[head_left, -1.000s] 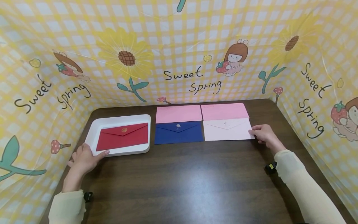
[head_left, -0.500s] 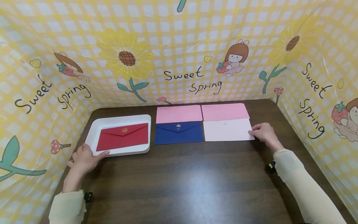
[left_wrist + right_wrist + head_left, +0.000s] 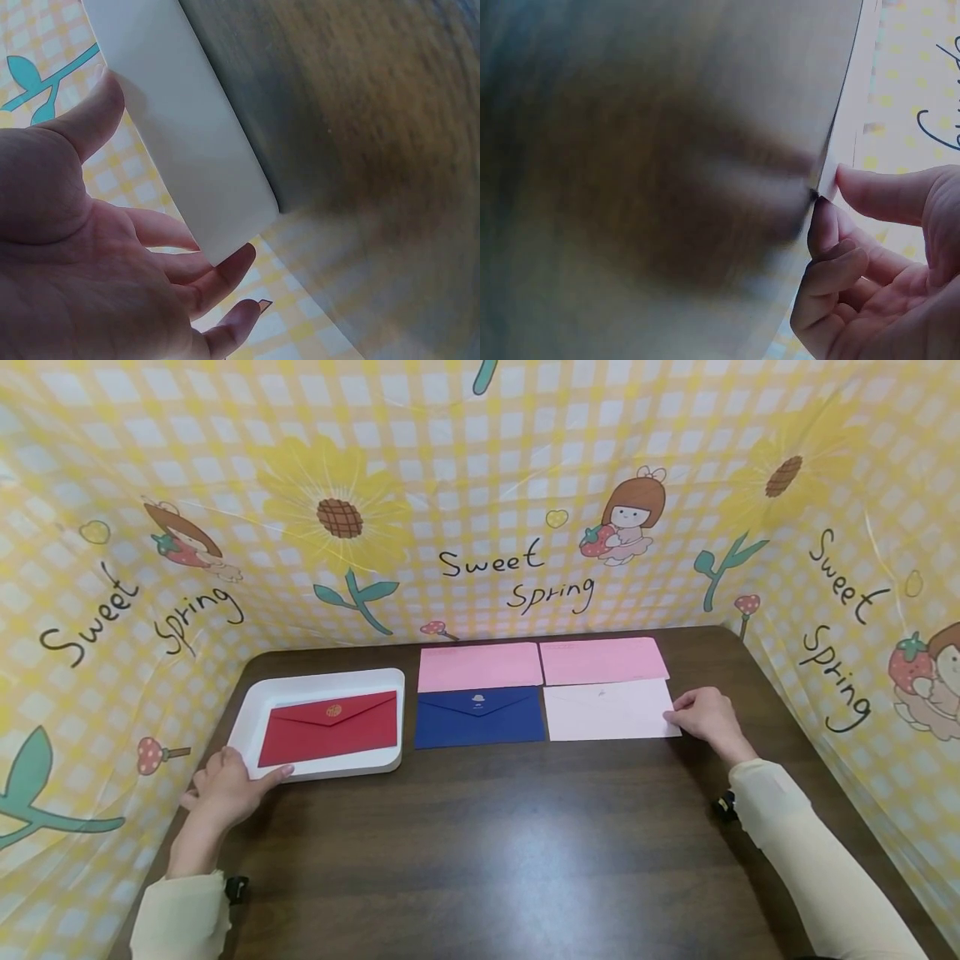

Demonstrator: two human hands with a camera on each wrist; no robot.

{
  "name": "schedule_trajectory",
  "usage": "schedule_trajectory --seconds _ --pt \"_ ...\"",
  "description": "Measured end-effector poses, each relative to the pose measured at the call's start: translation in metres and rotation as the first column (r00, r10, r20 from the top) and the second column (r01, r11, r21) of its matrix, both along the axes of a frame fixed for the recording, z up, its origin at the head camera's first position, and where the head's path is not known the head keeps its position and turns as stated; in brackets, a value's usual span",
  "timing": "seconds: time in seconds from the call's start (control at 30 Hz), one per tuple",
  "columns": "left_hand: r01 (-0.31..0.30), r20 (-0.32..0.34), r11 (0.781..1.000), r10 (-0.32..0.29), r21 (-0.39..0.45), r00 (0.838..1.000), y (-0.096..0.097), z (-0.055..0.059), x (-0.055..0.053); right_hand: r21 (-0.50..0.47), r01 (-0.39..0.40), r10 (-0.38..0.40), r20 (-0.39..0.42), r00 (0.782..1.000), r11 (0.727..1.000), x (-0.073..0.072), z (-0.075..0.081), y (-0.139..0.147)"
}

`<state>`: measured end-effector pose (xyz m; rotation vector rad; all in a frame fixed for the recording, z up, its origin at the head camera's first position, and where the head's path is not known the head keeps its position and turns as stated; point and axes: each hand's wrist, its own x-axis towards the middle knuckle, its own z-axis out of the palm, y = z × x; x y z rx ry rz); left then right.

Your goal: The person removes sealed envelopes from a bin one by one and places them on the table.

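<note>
as headcam alone shows red envelope point(image 3: 333, 731), right grip point(image 3: 705, 717) pinching white envelope point(image 3: 611, 714), left point(image 3: 227, 787) spread

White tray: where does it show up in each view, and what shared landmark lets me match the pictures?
Head: the white tray is left of centre, holding the red envelope, with the left hand at its near-left corner.
Left wrist: its pale wall slants from the top left toward lower centre, against the hand.
Right wrist: not in it.
Shared landmark: the yellow checked cloth, in all three.
</note>
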<state>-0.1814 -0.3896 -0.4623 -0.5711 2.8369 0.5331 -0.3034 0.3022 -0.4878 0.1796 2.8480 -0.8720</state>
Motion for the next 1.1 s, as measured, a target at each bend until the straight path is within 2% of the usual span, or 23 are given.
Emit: schedule_trajectory --seconds 0.57,0.83,1.1 --pt "-0.003 -0.002 1.000 0.003 -0.003 1.000 0.0003 0.0001 -0.0007 0.006 0.006 -0.006 0.005 1.000 1.000 -0.0017 -0.0015 0.0021" --pt "-0.003 -0.002 1.000 0.003 0.004 1.000 -0.0004 0.0000 -0.0012 0.057 0.009 -0.010 0.015 1.000 0.998 -0.0023 0.0003 0.0033" --pt "-0.005 0.009 1.000 0.005 -0.003 1.000 -0.0016 -0.0018 -0.0007 0.062 0.010 -0.011 0.017 1.000 0.998 -0.0012 0.0003 0.0030"
